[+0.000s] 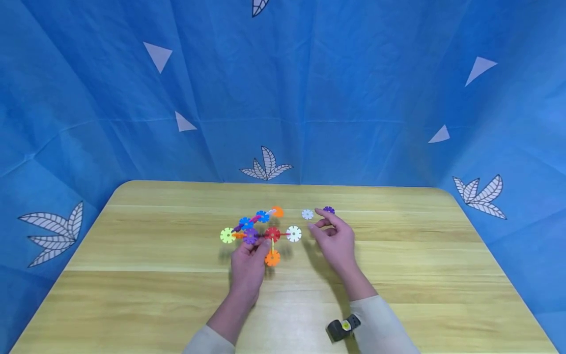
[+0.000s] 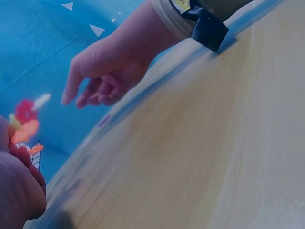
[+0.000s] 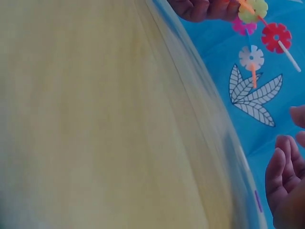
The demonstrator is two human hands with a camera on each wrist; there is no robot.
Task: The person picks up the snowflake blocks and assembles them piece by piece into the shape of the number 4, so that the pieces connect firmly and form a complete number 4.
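My left hand [image 1: 248, 270] pinches a chain of interlocked plastic snowflake discs near its red disc [image 1: 272, 234], slightly above the table. A white disc [image 1: 294, 233] sticks out on the right side, an orange disc [image 1: 272, 258] hangs on the near side, and a yellow-green disc [image 1: 227, 235] marks the left corner. Blue discs [image 1: 246, 225] lead back to another orange disc [image 1: 277, 211]. Thumb and index finger apart, my right hand [image 1: 336, 243] hovers with nothing between them. By its fingertips lies a loose white disc [image 1: 307, 214]; a loose purple disc [image 1: 328, 210] is partly hidden behind the index finger.
The wooden table [image 1: 155, 290] ends at a back edge against a blue curtain [image 1: 353, 98] printed with leaves and triangles. A black wrist camera [image 1: 339, 329] is strapped at the right sleeve, low over the table.
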